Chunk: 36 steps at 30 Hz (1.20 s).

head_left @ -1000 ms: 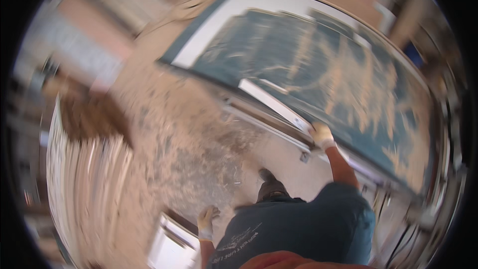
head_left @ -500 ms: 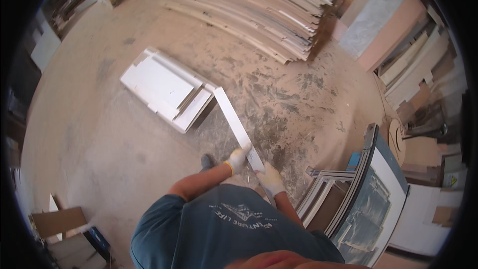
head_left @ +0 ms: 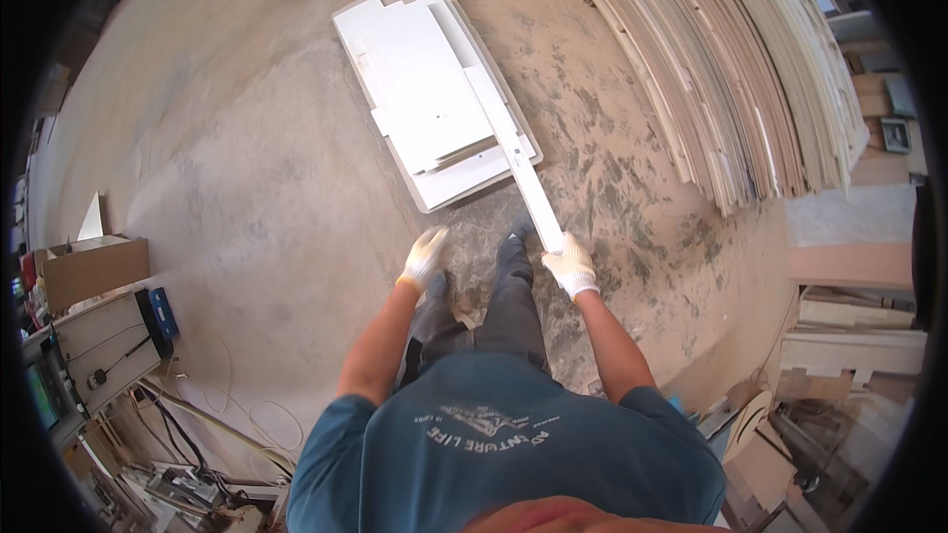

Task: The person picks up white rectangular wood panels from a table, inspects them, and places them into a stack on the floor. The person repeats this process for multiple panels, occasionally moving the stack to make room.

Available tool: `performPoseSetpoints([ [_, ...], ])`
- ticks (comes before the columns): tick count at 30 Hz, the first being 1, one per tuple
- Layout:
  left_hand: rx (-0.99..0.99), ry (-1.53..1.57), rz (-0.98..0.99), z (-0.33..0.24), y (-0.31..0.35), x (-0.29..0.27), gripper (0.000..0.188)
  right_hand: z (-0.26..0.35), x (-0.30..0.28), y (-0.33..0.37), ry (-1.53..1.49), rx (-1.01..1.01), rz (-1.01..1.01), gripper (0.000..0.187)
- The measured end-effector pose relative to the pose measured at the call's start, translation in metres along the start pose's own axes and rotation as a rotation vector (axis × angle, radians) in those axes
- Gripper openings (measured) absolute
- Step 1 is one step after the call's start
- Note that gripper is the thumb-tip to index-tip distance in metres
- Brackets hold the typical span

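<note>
**One Hand Holds the Long White Strip**

The right hand point(head_left: 570, 266) wears a white glove. Its fingers are closed around the near end of a long white strip point(head_left: 513, 153). The strip runs away from the hand, up and to the left. Its far end lies on top of a pile of white boards point(head_left: 420, 89) on the floor. So the strip is lifted at one end and rests on the pile at the other.

The left hand point(head_left: 425, 257) wears a white glove too. It holds nothing. Its fingers are loosely curled and hang down above the dusty floor point(head_left: 227, 168), just left of the person's dark shoes point(head_left: 512, 247). It is apart from the strip.

A big stack of long pale planks point(head_left: 731, 69) fills the upper right. A brown cardboard box point(head_left: 94, 271) sits at the far left, near some wires.

Half a second ago both hands were close together at the near end of the strip. Now only the right hand has it, and the left hand has let go and moved off to the left. The pile of white boards was then off to the upper left; now it is straight ahead and looks closer. The strip's far end was at the edge of the pile; now it lies over it.
</note>
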<state>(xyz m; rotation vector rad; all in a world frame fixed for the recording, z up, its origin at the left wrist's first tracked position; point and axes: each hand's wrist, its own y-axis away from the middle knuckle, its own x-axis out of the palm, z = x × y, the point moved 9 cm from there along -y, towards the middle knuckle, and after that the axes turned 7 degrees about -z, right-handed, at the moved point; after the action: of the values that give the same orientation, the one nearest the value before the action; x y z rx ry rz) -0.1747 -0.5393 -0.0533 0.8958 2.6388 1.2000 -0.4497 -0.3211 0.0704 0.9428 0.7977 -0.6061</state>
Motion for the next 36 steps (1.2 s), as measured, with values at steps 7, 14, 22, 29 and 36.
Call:
performPoseSetpoints([
  [7,-0.771,-0.163,-0.813,0.24,0.269,-0.13,0.032,0.045,0.124,-0.39,0.086,-0.039,0.013,0.063],
  [14,-1.112,0.22,-0.889,0.262,0.288,0.144,0.03,0.083,0.256,-0.619,0.076,-0.163,0.035,0.065],
  [22,-0.791,0.172,-0.718,0.22,0.142,0.188,0.028,0.058,0.254,-0.598,0.086,-0.408,0.438,0.033],
  [29,-0.465,-0.006,-0.512,0.166,0.033,0.189,0.026,-0.042,-0.014,-0.438,0.271,-0.687,0.476,0.032],
  [36,-0.345,-0.175,-0.486,0.141,0.048,0.262,0.025,-0.132,-0.459,-0.377,0.047,-0.782,-0.404,0.024],
])
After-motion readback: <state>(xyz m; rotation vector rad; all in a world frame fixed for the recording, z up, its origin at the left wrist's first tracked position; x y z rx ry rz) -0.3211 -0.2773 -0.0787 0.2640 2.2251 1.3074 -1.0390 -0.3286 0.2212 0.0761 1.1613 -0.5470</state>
